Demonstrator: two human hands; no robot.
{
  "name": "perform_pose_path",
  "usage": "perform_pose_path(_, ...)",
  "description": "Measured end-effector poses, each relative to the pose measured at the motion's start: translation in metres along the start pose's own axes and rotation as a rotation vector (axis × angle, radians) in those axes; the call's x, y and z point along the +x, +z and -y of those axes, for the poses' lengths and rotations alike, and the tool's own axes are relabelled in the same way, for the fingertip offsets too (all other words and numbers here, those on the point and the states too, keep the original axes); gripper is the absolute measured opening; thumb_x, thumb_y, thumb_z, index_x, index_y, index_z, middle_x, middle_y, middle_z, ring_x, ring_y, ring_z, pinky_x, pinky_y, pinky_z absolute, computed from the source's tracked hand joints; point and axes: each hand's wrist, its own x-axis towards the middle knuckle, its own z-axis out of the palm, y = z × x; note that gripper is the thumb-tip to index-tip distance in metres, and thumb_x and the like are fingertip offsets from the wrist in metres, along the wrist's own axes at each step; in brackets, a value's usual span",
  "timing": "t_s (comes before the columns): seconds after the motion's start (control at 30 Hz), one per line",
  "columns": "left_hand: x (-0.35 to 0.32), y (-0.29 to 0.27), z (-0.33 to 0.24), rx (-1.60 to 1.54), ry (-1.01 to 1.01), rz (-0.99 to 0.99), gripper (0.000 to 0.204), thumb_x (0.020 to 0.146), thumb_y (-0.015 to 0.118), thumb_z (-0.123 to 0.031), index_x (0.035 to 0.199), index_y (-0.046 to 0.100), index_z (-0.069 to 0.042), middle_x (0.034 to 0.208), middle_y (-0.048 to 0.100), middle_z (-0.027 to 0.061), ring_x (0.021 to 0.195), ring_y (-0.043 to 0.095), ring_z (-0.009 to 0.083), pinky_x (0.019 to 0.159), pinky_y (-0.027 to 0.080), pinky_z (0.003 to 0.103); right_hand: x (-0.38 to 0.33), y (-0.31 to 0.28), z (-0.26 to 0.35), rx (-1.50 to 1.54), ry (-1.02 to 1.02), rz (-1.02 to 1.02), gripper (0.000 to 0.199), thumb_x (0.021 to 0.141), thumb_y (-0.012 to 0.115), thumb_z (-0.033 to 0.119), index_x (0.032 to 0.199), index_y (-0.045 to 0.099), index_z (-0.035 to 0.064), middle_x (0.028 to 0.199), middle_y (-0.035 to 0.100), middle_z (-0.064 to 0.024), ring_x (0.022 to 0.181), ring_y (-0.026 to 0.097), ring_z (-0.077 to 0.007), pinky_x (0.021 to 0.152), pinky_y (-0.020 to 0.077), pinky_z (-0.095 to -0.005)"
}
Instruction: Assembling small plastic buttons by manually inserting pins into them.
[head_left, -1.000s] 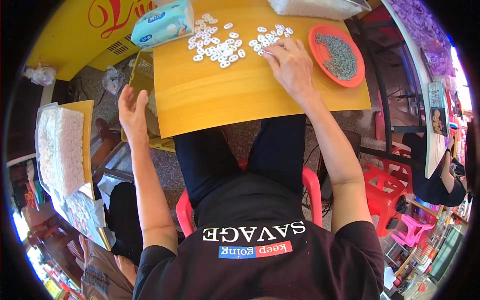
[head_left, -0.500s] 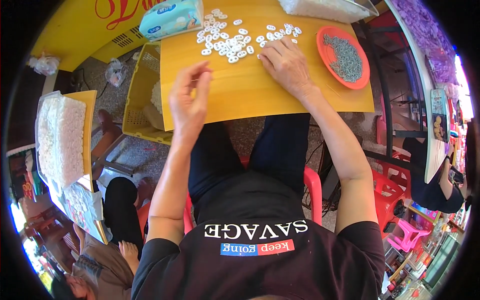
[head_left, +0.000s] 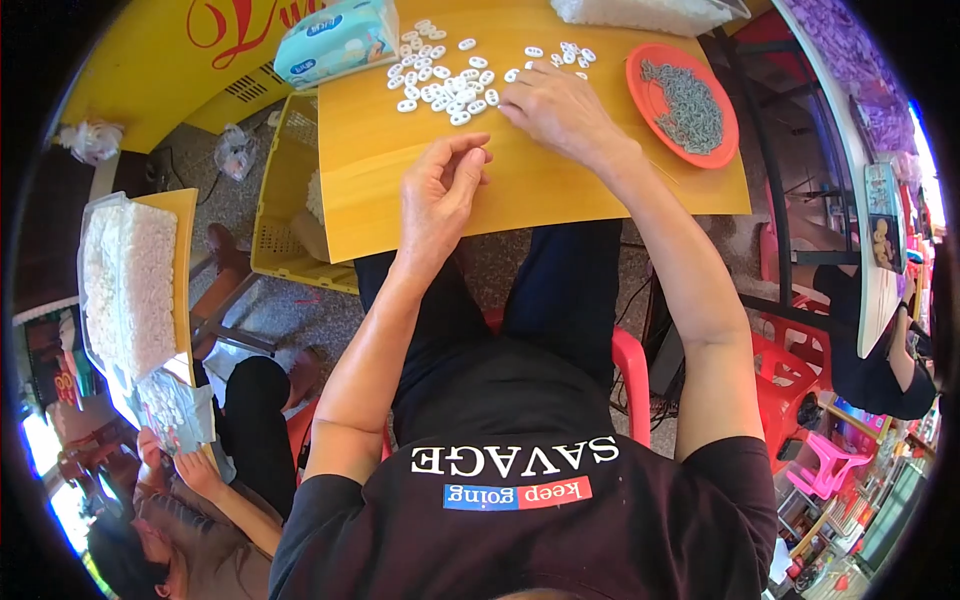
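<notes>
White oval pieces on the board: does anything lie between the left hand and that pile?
Nothing visible does. Only bare yellow board separates the left hand from the white oval pieces; the right hand rests at the pile's right edge.

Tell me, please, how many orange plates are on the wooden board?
1: the orange plate sits at the board's far right corner, holding small grey pieces, just right of the right hand. None seems hidden.
</notes>
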Motion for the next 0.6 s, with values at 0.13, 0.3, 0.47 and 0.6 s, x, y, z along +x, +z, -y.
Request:
perform_pose_path(0.13, 0.004, 0.003, 0.004, -0.067, -0.035, -0.044, 0.020, 0.097, 0.056, -0.009, 0.112, 0.061, 0.003, 0.094, 0.066, 0.0076, 0.077, 0.061, 0.0100, 0.070, 0.050, 0.023, -0.011, -0.003, 0.014, 0.350, 0.183, -0.027, 0.017, 0.087, 0.066, 0.020, 0.091, 0.069, 0.0040, 0.083, 0.067, -0.0044, 0.078, 0.060, -0.0202, 0.070, 0.0491, -0.0330)
perform_pose_path(0.3, 0.008, 0.009, -0.002, -0.157, -0.066, -0.042, 0.020, 0.096, 0.056, -0.008, 0.112, 0.060, 0.004, 0.094, 0.066, 0.0076, 0.078, 0.062, 0.0102, 0.071, 0.051, 0.024, -0.032, -0.013, 0.042, 1.125, 0.620, 0.017, 0.023, 0.089, 0.067, 0.026, 0.095, 0.071, 0.0046, 0.083, 0.067, -0.0027, 0.075, 0.058, -0.0107, 0.068, 0.0456, -0.0266)
perform_pose_path(0.47, 0.003, 0.019, -0.007, -0.240, -0.007, 0.011, 0.020, 0.096, 0.058, -0.008, 0.112, 0.061, 0.004, 0.094, 0.066, 0.0068, 0.079, 0.062, 0.0101, 0.072, 0.051, 0.024, -0.045, -0.019, 0.048, 1.509, 0.717, -0.035, 0.026, 0.089, 0.069, 0.027, 0.098, 0.071, 0.0025, 0.087, 0.067, 0.0005, 0.078, 0.057, -0.0064, 0.068, 0.0445, -0.0221)
perform_pose_path(0.6, 0.001, 0.025, -0.011, -0.225, -0.021, 0.003, 0.020, 0.095, 0.061, -0.011, 0.110, 0.061, 0.003, 0.090, 0.065, 0.0065, 0.078, 0.060, 0.0111, 0.073, 0.049, 0.024, -0.050, -0.029, 0.051, 1.609, 0.795, -0.049, 0.023, 0.091, 0.068, 0.024, 0.101, 0.070, 0.0039, 0.088, 0.068, -0.0007, 0.079, 0.059, -0.0062, 0.070, 0.0477, -0.0221)
